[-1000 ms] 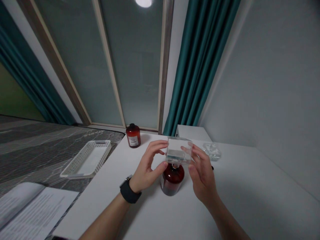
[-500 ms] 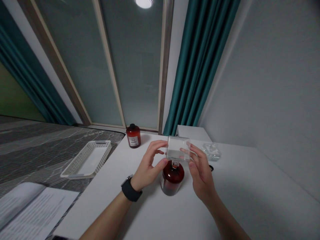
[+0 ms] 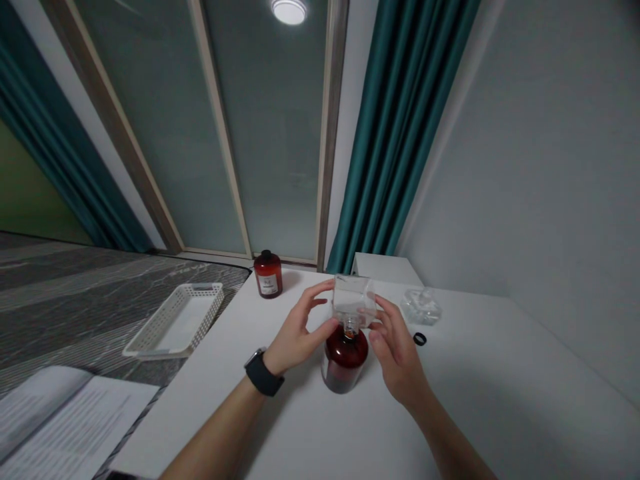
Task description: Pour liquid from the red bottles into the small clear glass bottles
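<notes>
A clear, square-sided bottle (image 3: 353, 293) is held between my two hands above a red-brown bottle (image 3: 345, 357). Its neck appears to point down at the brown bottle's mouth; whether the two touch I cannot tell. My left hand (image 3: 299, 337), with a dark watch on the wrist, grips the clear bottle's left side with thumb and fingers. On the opposite side, the fingers of my right hand (image 3: 399, 357) press against it. The brown bottle stands upright on the white table (image 3: 320, 440), its label partly showing at the left. A small black ring (image 3: 420, 339) lies right of my right hand.
Another red-brown bottle (image 3: 269, 275), with a black cap, stands at the table's back left corner. Crumpled clear plastic (image 3: 421, 306) and a white box (image 3: 387, 268) are at the back right. Left of the table are a white basket (image 3: 133, 355) and an open book (image 3: 100, 420).
My right hand has shifted slightly left, and the clear bottle's right end has moved left and lower. The black ring, partly hidden before, now shows whole. The brown bottle stays in place.
</notes>
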`<state>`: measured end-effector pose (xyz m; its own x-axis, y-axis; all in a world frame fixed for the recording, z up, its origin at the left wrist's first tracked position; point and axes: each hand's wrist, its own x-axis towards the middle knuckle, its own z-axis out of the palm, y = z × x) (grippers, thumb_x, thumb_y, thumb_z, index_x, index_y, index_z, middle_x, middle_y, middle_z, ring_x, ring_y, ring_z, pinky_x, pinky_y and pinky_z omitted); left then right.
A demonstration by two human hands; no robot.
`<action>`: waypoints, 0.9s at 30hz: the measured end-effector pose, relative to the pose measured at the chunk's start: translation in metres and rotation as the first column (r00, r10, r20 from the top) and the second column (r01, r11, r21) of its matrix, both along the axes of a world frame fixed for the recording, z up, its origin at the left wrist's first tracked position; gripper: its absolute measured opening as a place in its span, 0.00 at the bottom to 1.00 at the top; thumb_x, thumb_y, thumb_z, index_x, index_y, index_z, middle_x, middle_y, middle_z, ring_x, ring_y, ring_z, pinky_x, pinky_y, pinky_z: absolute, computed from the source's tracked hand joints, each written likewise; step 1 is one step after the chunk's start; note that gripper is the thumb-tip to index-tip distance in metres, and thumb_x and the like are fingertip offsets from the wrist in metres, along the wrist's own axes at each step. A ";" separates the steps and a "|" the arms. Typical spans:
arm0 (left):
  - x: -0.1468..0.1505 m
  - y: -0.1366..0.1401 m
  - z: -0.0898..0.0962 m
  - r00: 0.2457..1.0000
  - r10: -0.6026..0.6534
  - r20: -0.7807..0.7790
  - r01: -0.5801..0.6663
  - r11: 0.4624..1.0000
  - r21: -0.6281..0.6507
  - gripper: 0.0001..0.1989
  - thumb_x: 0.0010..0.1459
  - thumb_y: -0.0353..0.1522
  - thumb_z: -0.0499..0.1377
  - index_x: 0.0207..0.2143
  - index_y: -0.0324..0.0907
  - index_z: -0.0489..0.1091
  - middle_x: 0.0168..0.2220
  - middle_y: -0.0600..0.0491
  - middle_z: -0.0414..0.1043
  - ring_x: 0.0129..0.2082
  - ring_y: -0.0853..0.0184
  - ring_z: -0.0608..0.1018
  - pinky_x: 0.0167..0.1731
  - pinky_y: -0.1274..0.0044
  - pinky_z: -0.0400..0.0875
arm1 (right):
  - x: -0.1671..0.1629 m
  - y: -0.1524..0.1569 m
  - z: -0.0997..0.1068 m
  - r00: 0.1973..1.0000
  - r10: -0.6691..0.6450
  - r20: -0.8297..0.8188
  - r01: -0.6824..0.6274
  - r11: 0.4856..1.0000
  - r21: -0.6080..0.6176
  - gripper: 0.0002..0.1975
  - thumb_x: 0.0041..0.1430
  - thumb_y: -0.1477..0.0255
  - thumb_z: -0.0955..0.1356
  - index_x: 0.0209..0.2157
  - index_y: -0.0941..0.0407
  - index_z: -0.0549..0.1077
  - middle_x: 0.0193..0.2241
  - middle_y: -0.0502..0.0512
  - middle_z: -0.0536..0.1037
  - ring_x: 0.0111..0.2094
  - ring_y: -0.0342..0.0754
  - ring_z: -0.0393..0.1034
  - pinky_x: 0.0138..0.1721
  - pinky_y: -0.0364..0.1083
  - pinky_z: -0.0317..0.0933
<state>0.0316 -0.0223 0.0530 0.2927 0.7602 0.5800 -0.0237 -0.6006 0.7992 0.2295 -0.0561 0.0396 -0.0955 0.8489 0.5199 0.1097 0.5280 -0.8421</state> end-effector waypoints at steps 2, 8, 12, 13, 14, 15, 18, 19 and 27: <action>0.000 0.002 -0.002 1.000 0.007 0.019 -0.007 1.000 -0.016 0.24 0.61 0.33 0.61 0.58 0.48 0.61 0.59 0.45 0.63 0.59 0.55 0.67 0.58 0.61 0.62 | 0.000 0.001 -0.001 1.000 0.004 0.014 -0.005 1.000 0.021 0.23 0.67 0.65 0.61 0.62 0.50 0.58 0.60 0.63 0.63 0.54 0.56 0.68 0.51 0.57 0.69; 0.001 0.007 -0.009 0.997 0.044 0.064 -0.040 0.997 -0.068 0.30 0.57 0.33 0.64 0.59 0.46 0.56 0.53 0.44 0.66 0.54 0.58 0.70 0.54 0.64 0.65 | -0.001 0.001 -0.004 0.997 0.068 0.043 -0.068 0.998 -0.004 0.26 0.67 0.63 0.62 0.63 0.47 0.54 0.62 0.61 0.59 0.57 0.55 0.65 0.54 0.55 0.66; -0.001 0.011 -0.012 0.986 0.108 0.126 -0.092 0.987 -0.129 0.34 0.55 0.37 0.65 0.60 0.44 0.53 0.47 0.47 0.67 0.47 0.61 0.72 0.51 0.65 0.66 | 0.003 0.002 -0.009 0.986 0.160 0.046 -0.153 0.980 -0.125 0.41 0.58 0.57 0.69 0.65 0.47 0.46 0.61 0.65 0.60 0.61 0.59 0.60 0.56 0.61 0.62; -0.002 0.012 -0.013 0.983 0.122 0.140 -0.101 0.984 -0.150 0.34 0.55 0.37 0.65 0.60 0.44 0.53 0.47 0.47 0.67 0.46 0.61 0.73 0.50 0.65 0.66 | 0.005 0.002 -0.011 0.984 0.168 0.062 -0.157 0.975 -0.155 0.45 0.54 0.58 0.72 0.65 0.47 0.45 0.59 0.65 0.62 0.61 0.60 0.60 0.57 0.63 0.60; -0.002 0.012 -0.013 0.979 0.135 0.152 -0.109 0.979 -0.170 0.35 0.55 0.38 0.65 0.60 0.44 0.53 0.46 0.47 0.68 0.46 0.61 0.73 0.50 0.65 0.66 | 0.007 0.003 -0.012 0.981 0.172 0.089 -0.153 0.970 -0.188 0.49 0.49 0.60 0.75 0.65 0.48 0.45 0.58 0.65 0.63 0.61 0.61 0.61 0.57 0.65 0.58; -0.003 0.013 -0.013 0.976 0.146 0.162 -0.115 0.975 -0.188 0.35 0.55 0.39 0.65 0.60 0.44 0.53 0.46 0.47 0.68 0.45 0.62 0.73 0.50 0.66 0.67 | 0.008 0.003 -0.014 0.977 0.174 0.123 -0.144 0.964 -0.223 0.52 0.45 0.63 0.77 0.65 0.47 0.46 0.57 0.64 0.65 0.60 0.61 0.62 0.58 0.66 0.57; -0.005 0.014 -0.014 0.966 0.180 0.186 -0.137 0.966 -0.222 0.35 0.55 0.41 0.65 0.60 0.44 0.54 0.45 0.48 0.68 0.44 0.62 0.74 0.48 0.67 0.68 | 0.009 0.001 -0.013 0.958 0.188 0.216 -0.119 0.948 -0.295 0.53 0.39 0.73 0.79 0.64 0.48 0.51 0.56 0.62 0.68 0.58 0.61 0.65 0.58 0.66 0.55; -0.005 0.015 -0.014 0.962 0.191 0.193 -0.145 0.963 -0.228 0.34 0.55 0.41 0.65 0.59 0.44 0.55 0.45 0.48 0.69 0.44 0.62 0.74 0.47 0.68 0.68 | 0.009 0.001 -0.012 0.952 0.193 0.238 -0.118 0.947 -0.298 0.51 0.39 0.76 0.78 0.63 0.49 0.54 0.55 0.61 0.69 0.57 0.60 0.65 0.58 0.66 0.56; -0.012 0.024 -0.018 0.925 0.307 0.222 -0.252 0.936 -0.244 0.31 0.54 0.39 0.65 0.57 0.45 0.57 0.44 0.50 0.68 0.41 0.65 0.74 0.44 0.70 0.70 | 0.005 0.009 -0.002 0.938 0.153 0.311 -0.062 0.957 -0.283 0.35 0.43 0.78 0.75 0.54 0.52 0.65 0.51 0.58 0.75 0.51 0.57 0.71 0.57 0.61 0.60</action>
